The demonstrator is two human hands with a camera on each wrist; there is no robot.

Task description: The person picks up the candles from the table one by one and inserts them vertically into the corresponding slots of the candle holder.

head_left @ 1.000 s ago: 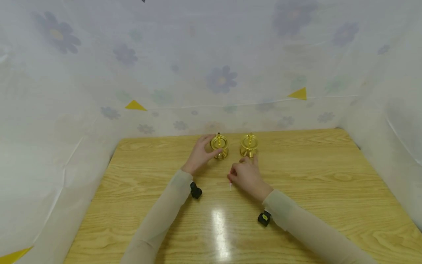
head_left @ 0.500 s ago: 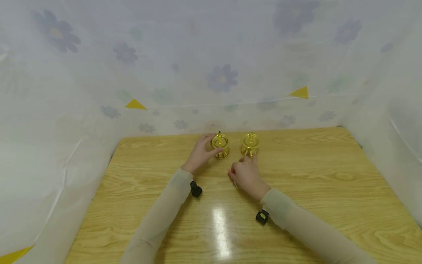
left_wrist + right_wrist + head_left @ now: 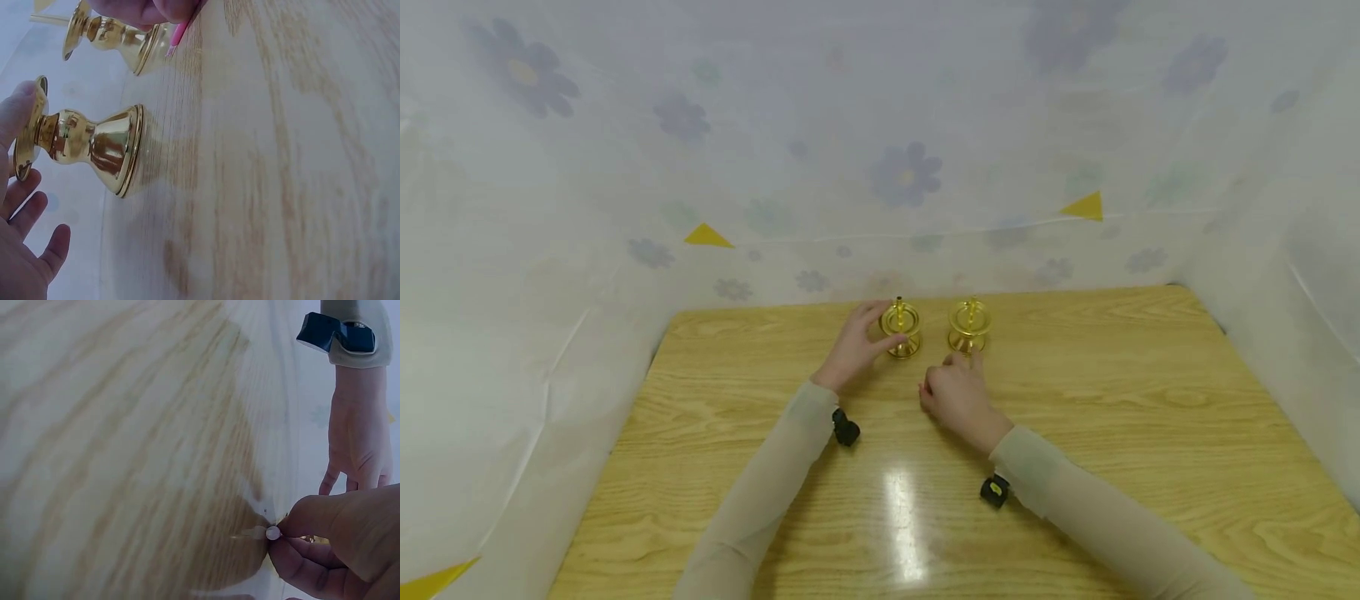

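Brass candlesticks stand side by side at the far edge of the wooden surface point(image 3: 1075, 400). Left hand point(image 3: 855, 350), fingers relaxed, steadies the left candlestick point(image 3: 900, 327); right hand point(image 3: 958, 392) pinches a thin pink candle point(image 3: 176, 34) at the right candlestick point(image 3: 968, 325), its base.

Bright overhead glare on table point(image 3: 904, 533) (wrist views perhaps blurred).
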